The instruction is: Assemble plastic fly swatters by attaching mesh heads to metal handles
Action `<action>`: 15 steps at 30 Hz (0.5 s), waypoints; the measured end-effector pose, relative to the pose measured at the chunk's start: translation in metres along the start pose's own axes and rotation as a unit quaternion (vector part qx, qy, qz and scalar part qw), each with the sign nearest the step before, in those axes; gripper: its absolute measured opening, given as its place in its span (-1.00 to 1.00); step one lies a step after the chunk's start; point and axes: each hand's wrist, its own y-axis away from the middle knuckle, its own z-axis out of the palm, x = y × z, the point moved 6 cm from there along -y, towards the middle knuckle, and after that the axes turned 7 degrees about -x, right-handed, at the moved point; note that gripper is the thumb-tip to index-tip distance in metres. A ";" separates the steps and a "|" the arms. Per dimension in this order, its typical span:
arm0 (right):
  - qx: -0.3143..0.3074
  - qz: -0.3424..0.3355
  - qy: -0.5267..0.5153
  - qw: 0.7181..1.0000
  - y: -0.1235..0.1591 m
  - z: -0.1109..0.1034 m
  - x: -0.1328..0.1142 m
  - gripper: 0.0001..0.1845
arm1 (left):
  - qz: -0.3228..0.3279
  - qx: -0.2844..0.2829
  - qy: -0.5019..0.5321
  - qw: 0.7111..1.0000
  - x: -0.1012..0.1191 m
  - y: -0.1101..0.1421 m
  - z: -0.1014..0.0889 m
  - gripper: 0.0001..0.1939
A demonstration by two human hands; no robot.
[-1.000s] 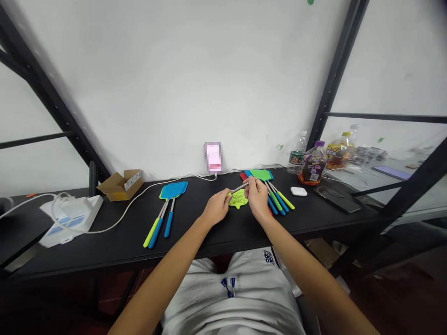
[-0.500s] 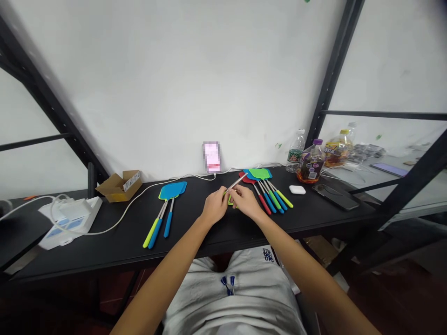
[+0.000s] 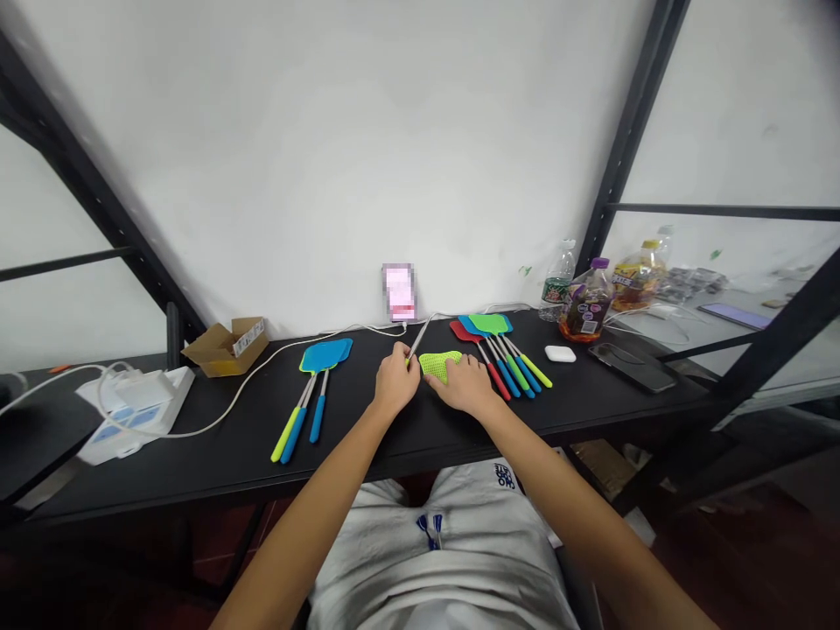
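- The left hand [image 3: 395,382] is closed around the lower end of a thin metal rod [image 3: 418,338], which slants up and away from the fist toward the wall.
- The right hand [image 3: 463,385] lies flat with its fingers on the near edge of a yellow-green swatter head [image 3: 438,362]; whether it pinches the mesh or merely presses it down cannot be told.
- That head lies on the black table [image 3: 367,437], just in front of the two hands, between them and the wall; the rod appears to meet it by the left fist, though the joint is hidden.
- Just to the right lies a fanned bundle of swatters [image 3: 502,352] with red, blue and green heads and red, blue and lime grips, close to the right hand but apart from it.
- To the left, well apart, lies a second group of swatters [image 3: 313,385] with blue heads, its grips lime and blue.
- A white cable [image 3: 262,376] runs along the table from a white power strip [image 3: 131,411] to a phone [image 3: 400,293] propped against the wall; its screen is blurred.
- An open cardboard box [image 3: 227,346] bears a white label too small to read.
- On the right stand a clear bottle [image 3: 556,289] and a purple-capped bottle [image 3: 586,311]; their labels are illegible.
- A white earbud case [image 3: 560,353] and a dark phone [image 3: 631,367] lie flat nearby.
- The white shorts [image 3: 446,542] carry small blue lettering that cannot be read.
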 end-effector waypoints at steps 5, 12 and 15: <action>0.013 -0.011 0.016 1.000 0.000 -0.003 0.000 -0.41 | -0.081 -0.061 -0.017 0.995 -0.018 -0.009 0.008 -0.88; -0.021 -0.010 -0.046 0.999 -0.003 -0.003 0.003 -0.18 | -0.074 -0.129 -0.044 0.988 -0.013 -0.010 0.014 -0.81; -0.055 0.000 -0.094 0.994 -0.004 0.000 0.004 -0.02 | -0.069 -0.153 -0.058 0.984 -0.008 -0.009 0.014 -0.69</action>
